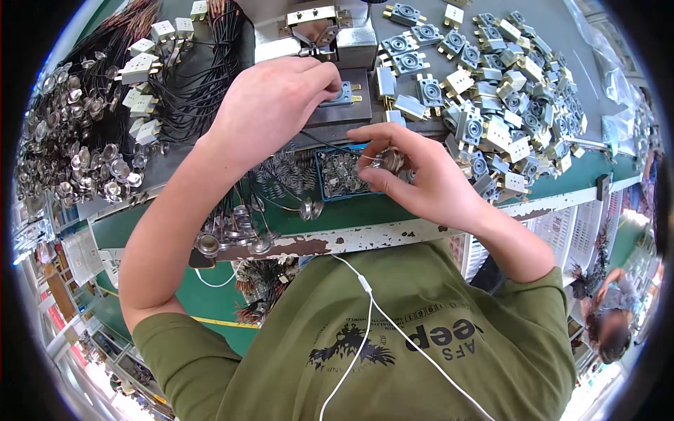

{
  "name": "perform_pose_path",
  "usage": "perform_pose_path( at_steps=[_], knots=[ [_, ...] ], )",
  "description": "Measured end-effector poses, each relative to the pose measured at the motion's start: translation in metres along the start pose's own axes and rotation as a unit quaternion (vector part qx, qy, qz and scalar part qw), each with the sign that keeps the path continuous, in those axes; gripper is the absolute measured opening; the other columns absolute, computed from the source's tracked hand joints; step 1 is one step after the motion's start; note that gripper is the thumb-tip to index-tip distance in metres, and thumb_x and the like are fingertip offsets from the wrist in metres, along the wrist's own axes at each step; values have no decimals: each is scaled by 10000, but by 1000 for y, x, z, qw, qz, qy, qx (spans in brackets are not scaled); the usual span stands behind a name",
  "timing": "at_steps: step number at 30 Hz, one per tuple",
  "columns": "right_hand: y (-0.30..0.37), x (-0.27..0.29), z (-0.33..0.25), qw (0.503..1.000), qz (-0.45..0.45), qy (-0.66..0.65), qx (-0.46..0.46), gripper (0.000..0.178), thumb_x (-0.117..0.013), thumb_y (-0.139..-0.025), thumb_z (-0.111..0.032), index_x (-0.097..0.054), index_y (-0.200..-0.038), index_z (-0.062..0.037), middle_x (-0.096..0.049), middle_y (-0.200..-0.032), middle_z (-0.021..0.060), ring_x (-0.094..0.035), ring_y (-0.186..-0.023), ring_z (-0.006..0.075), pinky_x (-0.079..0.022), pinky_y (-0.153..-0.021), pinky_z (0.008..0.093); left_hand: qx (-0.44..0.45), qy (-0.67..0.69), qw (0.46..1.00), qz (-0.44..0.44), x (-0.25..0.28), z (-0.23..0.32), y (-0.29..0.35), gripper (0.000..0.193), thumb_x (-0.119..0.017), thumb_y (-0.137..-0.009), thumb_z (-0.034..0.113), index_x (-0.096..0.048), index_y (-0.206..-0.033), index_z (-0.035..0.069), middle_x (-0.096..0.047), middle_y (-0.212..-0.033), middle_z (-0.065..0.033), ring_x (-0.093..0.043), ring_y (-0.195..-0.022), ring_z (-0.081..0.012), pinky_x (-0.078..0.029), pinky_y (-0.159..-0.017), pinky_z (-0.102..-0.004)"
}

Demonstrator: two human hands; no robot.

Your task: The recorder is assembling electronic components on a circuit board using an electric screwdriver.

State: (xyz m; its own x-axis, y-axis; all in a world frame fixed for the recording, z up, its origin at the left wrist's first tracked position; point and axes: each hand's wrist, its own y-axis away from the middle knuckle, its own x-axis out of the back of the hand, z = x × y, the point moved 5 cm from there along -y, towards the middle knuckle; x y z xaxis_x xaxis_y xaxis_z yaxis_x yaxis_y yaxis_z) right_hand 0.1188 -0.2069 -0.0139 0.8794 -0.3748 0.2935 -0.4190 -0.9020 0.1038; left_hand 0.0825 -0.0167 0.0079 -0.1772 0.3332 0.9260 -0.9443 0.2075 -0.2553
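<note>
My left hand point(281, 95) is closed at the left end of a grey plastic block with brass blade terminals point(344, 94). That block lies on a metal plate point(340, 116) beneath the machine head; the fingertips partly hide it. My right hand point(428, 172), held over the near edge of the bench, pinches a round metal cap point(390, 161) between thumb and fingers. A black wire point(326, 142) runs from near the cap up toward my left hand. Behind the cap, a blue tray point(324, 184) holds many small metal parts.
The metal machine point(314, 31) stands at the back. Grey and white blocks point(502, 98) are heaped on the right. Wired metal caps point(77, 133) and white connectors point(140, 67) crowd the left. Loose springs point(286, 175) lie by the tray. A person point(612, 316) is at far right.
</note>
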Motion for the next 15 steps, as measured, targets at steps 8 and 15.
perform_pose_path(
  at_steps=[8,15],
  knots=[
    [13,8,9,986,59,-155,-8,489,-665,-937,112,-514,-1389,2,-618,-1250,110,-668,-1122,167,-585,-962,300,22,38,999,5,18,8,0,178,-718,-898,130,-677,-1059,65,-677,-971,-85,-684,-880,-290,-552,-763,-378],
    [-16,26,6,999,-25,-5,-43,320,-658,-992,11,-557,-1295,26,-694,-1146,94,-709,-1076,170,-586,-893,284,-37,72,992,-95,29,18,25,186,-709,-869,141,-695,-1040,69,-688,-871,-106,-676,-878,-316,-539,-784,-437]
  ],
)
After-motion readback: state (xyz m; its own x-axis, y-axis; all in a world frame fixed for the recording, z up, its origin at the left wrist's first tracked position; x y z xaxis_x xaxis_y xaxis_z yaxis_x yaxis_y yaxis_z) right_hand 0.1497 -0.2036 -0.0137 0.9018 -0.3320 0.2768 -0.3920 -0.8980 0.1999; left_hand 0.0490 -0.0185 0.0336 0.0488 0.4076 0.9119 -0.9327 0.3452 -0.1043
